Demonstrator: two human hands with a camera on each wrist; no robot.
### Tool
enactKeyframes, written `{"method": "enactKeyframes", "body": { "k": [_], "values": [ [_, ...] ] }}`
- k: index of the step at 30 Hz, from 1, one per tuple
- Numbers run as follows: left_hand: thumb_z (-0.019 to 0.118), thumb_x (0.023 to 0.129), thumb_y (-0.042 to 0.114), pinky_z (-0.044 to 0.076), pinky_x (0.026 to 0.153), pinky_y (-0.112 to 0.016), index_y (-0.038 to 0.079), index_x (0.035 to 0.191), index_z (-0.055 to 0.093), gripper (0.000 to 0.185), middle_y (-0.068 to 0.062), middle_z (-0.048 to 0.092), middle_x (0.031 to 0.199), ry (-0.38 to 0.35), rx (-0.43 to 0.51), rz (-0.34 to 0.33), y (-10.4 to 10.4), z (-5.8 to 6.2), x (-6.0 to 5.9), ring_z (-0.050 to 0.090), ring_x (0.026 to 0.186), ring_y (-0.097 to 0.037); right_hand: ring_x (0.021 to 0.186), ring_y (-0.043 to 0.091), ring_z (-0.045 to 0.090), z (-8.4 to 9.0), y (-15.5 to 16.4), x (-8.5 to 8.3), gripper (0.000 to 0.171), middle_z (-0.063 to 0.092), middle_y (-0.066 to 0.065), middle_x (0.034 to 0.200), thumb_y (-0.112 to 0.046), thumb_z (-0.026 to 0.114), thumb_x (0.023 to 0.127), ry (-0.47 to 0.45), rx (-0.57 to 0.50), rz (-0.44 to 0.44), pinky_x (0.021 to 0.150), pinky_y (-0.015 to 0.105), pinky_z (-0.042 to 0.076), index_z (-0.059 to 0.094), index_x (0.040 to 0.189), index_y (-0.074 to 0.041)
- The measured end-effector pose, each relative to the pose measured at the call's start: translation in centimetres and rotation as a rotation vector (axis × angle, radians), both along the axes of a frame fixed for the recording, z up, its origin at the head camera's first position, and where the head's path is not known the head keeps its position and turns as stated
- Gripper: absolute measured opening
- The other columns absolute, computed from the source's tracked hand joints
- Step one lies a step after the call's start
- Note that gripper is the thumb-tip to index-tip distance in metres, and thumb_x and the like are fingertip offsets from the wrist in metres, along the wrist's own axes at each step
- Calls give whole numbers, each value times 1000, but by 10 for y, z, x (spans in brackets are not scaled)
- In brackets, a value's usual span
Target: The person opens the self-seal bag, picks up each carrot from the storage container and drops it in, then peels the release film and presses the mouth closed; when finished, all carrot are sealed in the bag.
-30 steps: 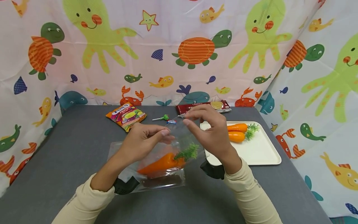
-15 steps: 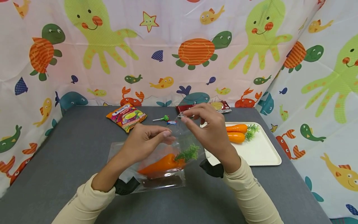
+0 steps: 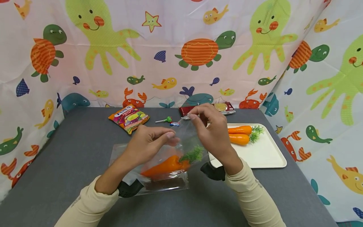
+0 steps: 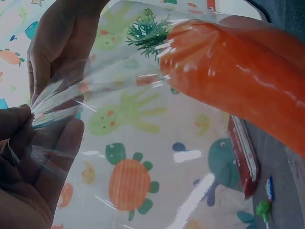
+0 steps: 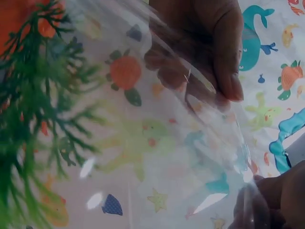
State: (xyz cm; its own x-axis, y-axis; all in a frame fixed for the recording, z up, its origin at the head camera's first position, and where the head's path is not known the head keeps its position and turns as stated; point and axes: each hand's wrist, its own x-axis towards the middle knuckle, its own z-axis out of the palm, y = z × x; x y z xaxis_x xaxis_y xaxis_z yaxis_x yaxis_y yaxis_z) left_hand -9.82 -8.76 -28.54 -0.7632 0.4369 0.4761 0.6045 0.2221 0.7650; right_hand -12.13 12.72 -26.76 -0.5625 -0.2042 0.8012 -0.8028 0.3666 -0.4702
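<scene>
Left hand: the left hand pinches the near-left lip of the bag between thumb and fingertips, fingers curled on the film.
Right hand: the right hand pinches the far corner of the bag mouth, lifted above the table, fingers curled round the film.
Bag: clear plastic, its lower part lying on the table, its mouth raised and stretched between the two hands; a second clear sheet or bag lies flat beneath it.
Carrot: the carrot sits inside the bag, below and between the hands, nearer the left wrist.
Carrot axis: long axis runs from lower left to upper right in the head view; the orange tip points toward the left forearm, the green top toward the right hand and the bag mouth.
Change: the right hand has drawn a little inward and its pinch sits slightly more to the right than half a second ago; the carrot and left hand have hardly shifted.
Tray: a white tray, right of the right hand, holds two more carrots.
Far edge: snack packet, lollipop and a red box lie beyond the hands.
</scene>
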Motion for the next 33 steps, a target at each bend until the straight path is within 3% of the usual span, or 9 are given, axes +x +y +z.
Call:
{"method": "enactKeyframes", "body": {
  "k": [3,8,11,15,18,22,25,33],
  "values": [
    [63,95,8,24,37,-28,1,109,73,19,0,75,89,12,-3,-3,1,-1,1,70,81,-6,64,17,48,-2,0,-1,3,59,8,85,5,64,91,-56,-65,40,57,24,42,65,94,4],
    [62,96,6,25,37,-27,0,108,74,18,-1,74,91,-3,10,-4,-5,-3,5,71,79,-7,65,16,47,-3,12,-8,5,55,10,80,8,58,93,-90,-230,16,60,21,42,59,98,11],
    [61,96,6,21,36,-28,1,106,74,17,-1,74,91,-23,31,22,-12,-2,6,68,65,-9,66,15,47,-2,19,-11,7,53,10,79,10,58,93,-94,-272,4,60,21,42,58,99,13],
    [61,97,9,19,36,-29,4,104,76,18,1,74,89,-29,20,43,-16,-2,4,49,44,-11,66,15,48,-4,22,-12,7,56,14,80,8,58,93,-110,-264,25,60,22,43,59,99,13],
    [61,97,11,19,36,-29,5,105,76,18,2,74,88,-38,5,51,-18,-2,4,40,40,-13,66,16,48,-5,22,-12,7,58,20,83,7,58,94,-119,-279,43,60,23,43,59,98,13],
    [60,97,9,20,36,-29,3,106,75,18,1,74,88,-41,18,61,-18,-3,3,65,60,-8,67,18,50,-5,25,-13,8,62,18,84,7,57,95,-109,-298,69,63,24,45,58,98,14],
    [61,96,8,21,35,-28,2,108,74,18,0,74,90,-48,25,67,-19,-2,3,71,85,-10,68,18,51,-6,28,-15,8,63,13,85,7,57,95,-83,-298,72,64,24,46,57,98,14],
    [62,96,8,20,36,-29,2,108,74,18,-1,74,92,-52,44,69,-20,-2,3,71,86,-11,69,20,52,-10,37,-19,10,62,18,87,6,59,94,-57,-291,33,65,23,47,57,100,14]
  ]
}}
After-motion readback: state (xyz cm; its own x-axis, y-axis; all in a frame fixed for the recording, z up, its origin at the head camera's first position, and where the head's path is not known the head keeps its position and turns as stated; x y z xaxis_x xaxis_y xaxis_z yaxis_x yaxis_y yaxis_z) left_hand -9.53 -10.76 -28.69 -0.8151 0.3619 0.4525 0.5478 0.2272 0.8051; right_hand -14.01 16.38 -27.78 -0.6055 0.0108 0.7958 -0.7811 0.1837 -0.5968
